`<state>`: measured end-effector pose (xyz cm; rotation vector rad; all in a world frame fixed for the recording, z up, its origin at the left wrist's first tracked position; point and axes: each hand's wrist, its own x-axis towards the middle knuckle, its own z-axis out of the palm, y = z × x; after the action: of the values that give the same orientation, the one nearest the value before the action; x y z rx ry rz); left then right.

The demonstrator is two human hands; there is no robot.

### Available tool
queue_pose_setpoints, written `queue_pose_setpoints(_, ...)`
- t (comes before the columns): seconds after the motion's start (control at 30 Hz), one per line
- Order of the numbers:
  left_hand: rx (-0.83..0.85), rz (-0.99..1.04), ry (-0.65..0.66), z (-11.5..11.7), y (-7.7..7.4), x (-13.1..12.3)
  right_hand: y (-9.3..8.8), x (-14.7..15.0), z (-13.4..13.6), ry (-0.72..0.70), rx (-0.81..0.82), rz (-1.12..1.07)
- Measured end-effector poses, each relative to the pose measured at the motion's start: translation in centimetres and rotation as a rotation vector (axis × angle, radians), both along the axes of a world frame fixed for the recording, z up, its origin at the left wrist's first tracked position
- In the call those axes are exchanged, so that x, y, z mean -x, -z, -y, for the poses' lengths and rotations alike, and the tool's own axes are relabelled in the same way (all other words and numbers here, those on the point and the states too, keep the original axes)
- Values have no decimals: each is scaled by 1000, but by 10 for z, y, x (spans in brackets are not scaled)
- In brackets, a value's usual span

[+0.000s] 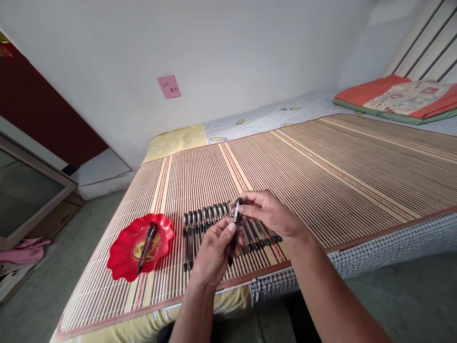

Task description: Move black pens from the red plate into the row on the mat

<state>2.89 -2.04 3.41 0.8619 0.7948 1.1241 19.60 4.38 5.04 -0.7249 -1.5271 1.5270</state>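
Note:
Between my two hands is a black-capped pen [237, 210], held upright above the bamboo mat. My left hand [218, 245] wraps its lower part, fingers closed. At the cap end, my right hand [269, 212] pinches it between thumb and fingers. Under and behind the hands lies a row of similar pens [194, 238], side by side with caps toward the wall; my hands hide the middle of the row. To the left, a red scalloped plate [121, 252] with a gold print holds a couple of pens [147, 245].
The striped bamboo mat [303, 190] covers a bed against a white wall. Folded orange and floral bedding [400, 97] lies at the far right. A pink note [169, 86] is stuck on the wall. The bed's front edge is close to me.

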Motion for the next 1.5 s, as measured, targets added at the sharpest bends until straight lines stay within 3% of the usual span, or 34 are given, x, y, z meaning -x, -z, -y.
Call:
queue_pose_setpoints(0.17,2,-48,11,0,8,2,9,-4,-6,147,-20,-76)
queue_pose_setpoints(0.27,24,-77,25,0,10,3,18,-21,-13,346,-38,-110)
queue_pose_setpoints(0.4,26,-68,-55,-4,5,8,29,-65,-28,722,-172,112)
queue_pose_setpoints(0.5,6,-58,-112,-7,2,17,41,-93,-45,840,-164,357)
queue_pose_setpoints(0.77,-16,-44,-185,-13,3,40,96,-108,-117,760,35,747)
queue_pose_setpoints(0.9,-27,-53,-201,-15,4,42,113,-110,-133,689,62,878)
queue_pose_setpoints(1.07,-35,-70,-215,-16,6,42,119,-110,-136,650,53,989)
queue_pose_setpoints(1.5,-17,-62,-179,-15,8,42,112,-104,-124,653,-30,1078)
